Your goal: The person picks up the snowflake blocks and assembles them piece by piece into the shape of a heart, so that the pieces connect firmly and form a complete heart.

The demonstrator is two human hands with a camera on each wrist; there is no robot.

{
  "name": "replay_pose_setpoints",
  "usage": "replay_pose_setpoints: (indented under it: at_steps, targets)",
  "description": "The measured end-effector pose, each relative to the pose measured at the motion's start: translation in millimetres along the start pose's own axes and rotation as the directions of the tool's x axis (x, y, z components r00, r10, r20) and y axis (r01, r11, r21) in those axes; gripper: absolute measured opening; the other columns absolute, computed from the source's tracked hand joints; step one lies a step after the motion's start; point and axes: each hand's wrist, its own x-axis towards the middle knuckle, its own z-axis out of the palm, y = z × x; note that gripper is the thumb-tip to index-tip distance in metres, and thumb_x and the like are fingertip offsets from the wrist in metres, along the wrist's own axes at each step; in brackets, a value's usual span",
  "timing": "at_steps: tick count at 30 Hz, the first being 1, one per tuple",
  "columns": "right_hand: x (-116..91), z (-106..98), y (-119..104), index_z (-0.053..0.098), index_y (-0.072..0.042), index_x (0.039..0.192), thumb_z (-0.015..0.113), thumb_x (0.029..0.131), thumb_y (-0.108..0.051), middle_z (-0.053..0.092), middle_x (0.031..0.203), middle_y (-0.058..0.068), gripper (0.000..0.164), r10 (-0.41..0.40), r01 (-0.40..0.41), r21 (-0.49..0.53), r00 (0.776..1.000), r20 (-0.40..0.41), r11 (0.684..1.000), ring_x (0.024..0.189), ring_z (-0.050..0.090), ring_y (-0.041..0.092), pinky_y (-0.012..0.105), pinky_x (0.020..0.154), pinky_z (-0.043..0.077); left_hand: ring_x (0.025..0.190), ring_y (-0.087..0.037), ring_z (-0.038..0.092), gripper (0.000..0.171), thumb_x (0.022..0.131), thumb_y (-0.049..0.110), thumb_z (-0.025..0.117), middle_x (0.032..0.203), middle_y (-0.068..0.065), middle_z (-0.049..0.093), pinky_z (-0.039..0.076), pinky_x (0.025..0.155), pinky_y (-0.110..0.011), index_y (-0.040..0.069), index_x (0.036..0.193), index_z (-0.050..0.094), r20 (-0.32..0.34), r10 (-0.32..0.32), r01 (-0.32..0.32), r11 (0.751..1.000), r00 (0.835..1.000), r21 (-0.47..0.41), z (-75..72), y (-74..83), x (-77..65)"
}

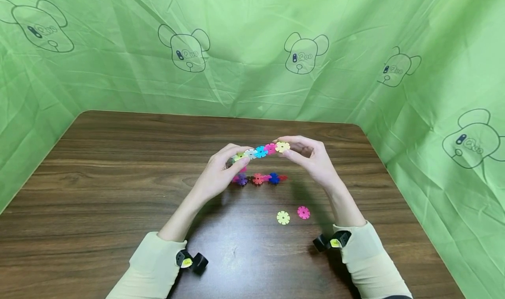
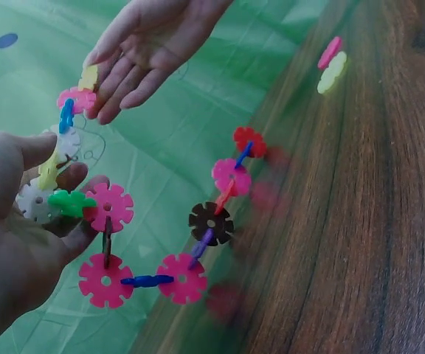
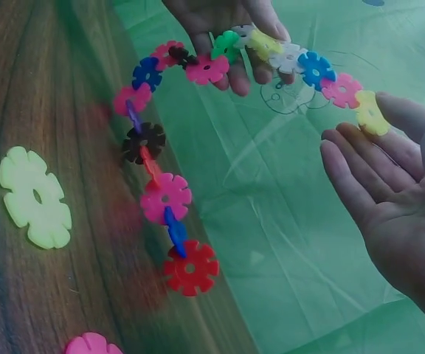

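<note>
A chain of interlocking plastic snowflake discs [image 1: 261, 151] in many colors hangs between both hands above the table. My left hand [image 1: 218, 172] pinches it near a white disc and a yellow disc [image 2: 48, 172]. At the chain's far end is a pale yellow disc [image 3: 372, 113], held at its edge between the thumb and fingers of my right hand [image 1: 311, 161]. From the left hand the rest of the chain loops down through pink, blue, purple and black discs [image 3: 144, 143]. It ends in a red disc [image 3: 190, 268] low over the tabletop.
Two loose discs lie on the wooden table [image 1: 118, 193] nearer to me: a pale yellow-green one [image 1: 283, 218] and a pink one [image 1: 303, 212]. Green cloth [image 1: 244, 88] with printed bear heads surrounds the table's back and sides.
</note>
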Motion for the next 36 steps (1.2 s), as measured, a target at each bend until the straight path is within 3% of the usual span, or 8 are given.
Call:
replay_pose_setpoints:
  at_steps: [8, 13, 20, 27, 31, 36]
  targets:
    - [-1.0, 5.2, -0.7, 0.074, -0.014, 0.124, 0.076, 0.093, -0.018, 0.079, 0.110, -0.007, 0.031, -0.004, 0.004, -0.002, 0.997, -0.079, 1.000, 0.100, 0.073, 0.018, 0.026, 0.084, 0.057, 0.088, -0.023, 0.070, 0.025, 0.102, 0.031, 0.065, 0.118, 0.002, 0.069, 0.050, 0.072, -0.028, 0.027, 0.126, 0.071, -0.043, -0.036, 0.031, 0.995, 0.998, -0.091, 1.1, 1.0, -0.7]
    - [-0.6, 9.8, -0.3, 0.073, -0.012, 0.123, 0.076, 0.093, -0.017, 0.079, 0.110, -0.006, 0.031, -0.013, 0.015, 0.022, 0.994, -0.105, 1.000, 0.099, 0.072, 0.015, 0.025, 0.081, 0.055, 0.091, -0.031, 0.074, 0.022, 0.100, 0.027, 0.067, 0.119, -0.001, 0.070, 0.055, 0.074, -0.025, 0.023, 0.121, 0.070, -0.062, -0.063, 0.051, 0.984, 0.996, -0.173, 2.0, 3.1, -1.3]
    - [0.1, 13.7, -0.8, 0.075, -0.014, 0.122, 0.079, 0.091, -0.018, 0.079, 0.108, -0.008, 0.031, -0.004, 0.006, 0.017, 0.993, -0.116, 1.000, 0.095, 0.073, 0.013, 0.024, 0.077, 0.054, 0.090, -0.033, 0.071, 0.016, 0.098, 0.023, 0.070, 0.102, -0.006, 0.071, 0.054, 0.074, -0.026, 0.017, 0.112, 0.072, -0.097, -0.122, 0.093, 0.962, 0.988, -0.257, 1.6, 2.9, -1.6]
    - [0.7, 16.0, -0.9, 0.073, -0.008, 0.123, 0.078, 0.091, -0.013, 0.078, 0.118, 0.000, 0.033, -0.033, 0.040, 0.089, 0.996, -0.079, 0.995, 0.100, 0.076, 0.016, 0.026, 0.084, 0.059, 0.086, -0.025, 0.072, 0.014, 0.098, 0.026, 0.071, 0.105, -0.005, 0.071, 0.055, 0.071, -0.030, 0.016, 0.108, 0.072, -0.116, -0.134, 0.099, 0.958, 0.984, -0.269, 3.0, 1.8, -1.2]
    - [0.1, 16.9, -0.5, 0.074, -0.008, 0.121, 0.078, 0.091, -0.013, 0.080, 0.111, -0.005, 0.031, -0.018, 0.025, 0.073, 0.995, -0.097, 0.997, 0.096, 0.075, 0.011, 0.024, 0.082, 0.058, 0.083, -0.020, 0.073, 0.014, 0.098, 0.028, 0.071, 0.113, -0.003, 0.073, 0.058, 0.072, -0.038, 0.015, 0.105, 0.071, -0.122, -0.131, 0.096, 0.961, 0.984, -0.259, 4.1, 1.8, -0.3]
    - [-0.1, 19.1, -0.4, 0.074, -0.007, 0.121, 0.079, 0.090, -0.013, 0.080, 0.107, -0.010, 0.031, -0.009, 0.017, 0.064, 0.993, -0.114, 0.998, 0.093, 0.075, 0.007, 0.022, 0.081, 0.058, 0.086, -0.030, 0.073, 0.013, 0.098, 0.028, 0.071, 0.114, -0.002, 0.073, 0.054, 0.066, -0.033, 0.016, 0.104, 0.072, -0.135, -0.120, 0.082, 0.962, 0.983, -0.260, 5.5, 2.9, 0.0]
